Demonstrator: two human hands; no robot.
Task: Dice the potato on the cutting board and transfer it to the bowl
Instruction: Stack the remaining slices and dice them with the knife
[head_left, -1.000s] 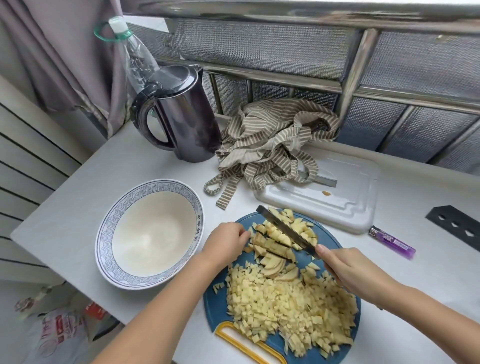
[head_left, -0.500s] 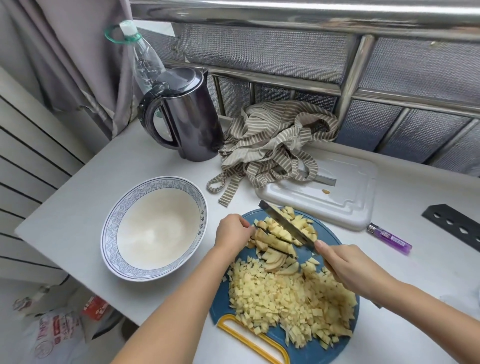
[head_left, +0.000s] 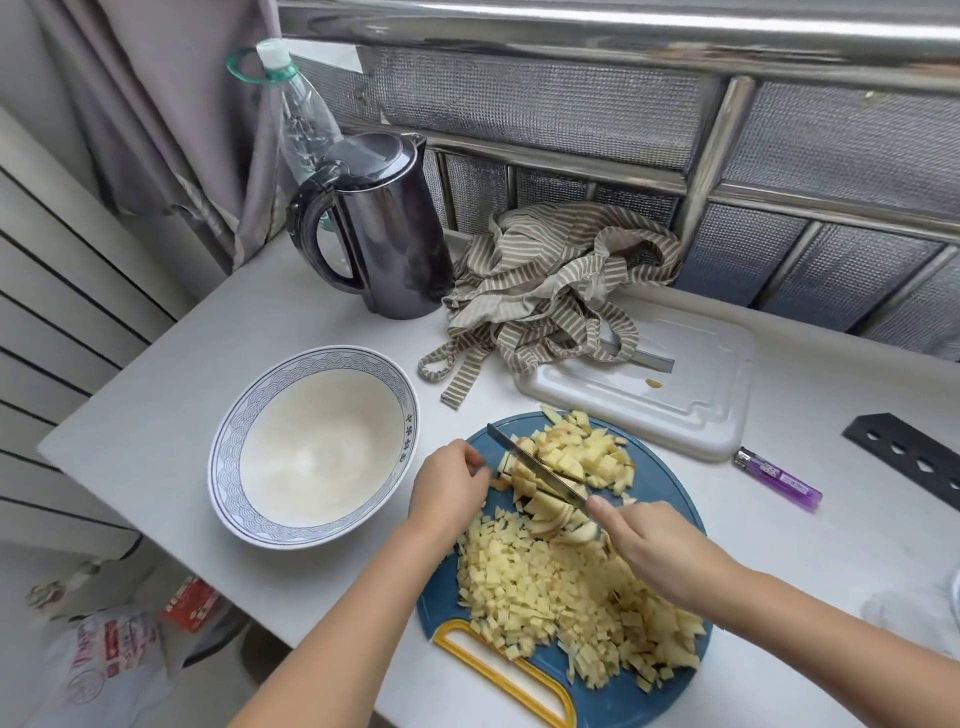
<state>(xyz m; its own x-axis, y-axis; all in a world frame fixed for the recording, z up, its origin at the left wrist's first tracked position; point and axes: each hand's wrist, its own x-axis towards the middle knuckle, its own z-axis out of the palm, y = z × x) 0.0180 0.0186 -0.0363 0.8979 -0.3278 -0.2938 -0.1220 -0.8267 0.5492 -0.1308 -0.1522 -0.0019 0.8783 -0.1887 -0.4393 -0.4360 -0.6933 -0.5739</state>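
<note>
A round blue cutting board (head_left: 670, 493) with a yellow handle lies in front of me. A big heap of diced potato (head_left: 550, 597) covers its near half, and coarser pieces (head_left: 587, 452) lie at the far side. Between them sit uncut potato slices (head_left: 545, 512). My left hand (head_left: 449, 491) pins the left end of those slices with curled fingers. My right hand (head_left: 660, 556) grips a knife (head_left: 535, 467), whose blade lies across the slices. A blue-rimmed white bowl (head_left: 311, 447), with nothing in it, stands left of the board.
A dark kettle (head_left: 384, 234) and a plastic bottle (head_left: 301, 114) stand at the back left. A striped cloth (head_left: 550, 280) lies partly on a white tray (head_left: 675, 400) behind the board. A purple lighter (head_left: 776, 480) and a black perforated plate (head_left: 914, 457) lie to the right.
The knife blade has come down from above the potato onto the slices. My left hand stays on their left end. The camera has shifted slightly.
</note>
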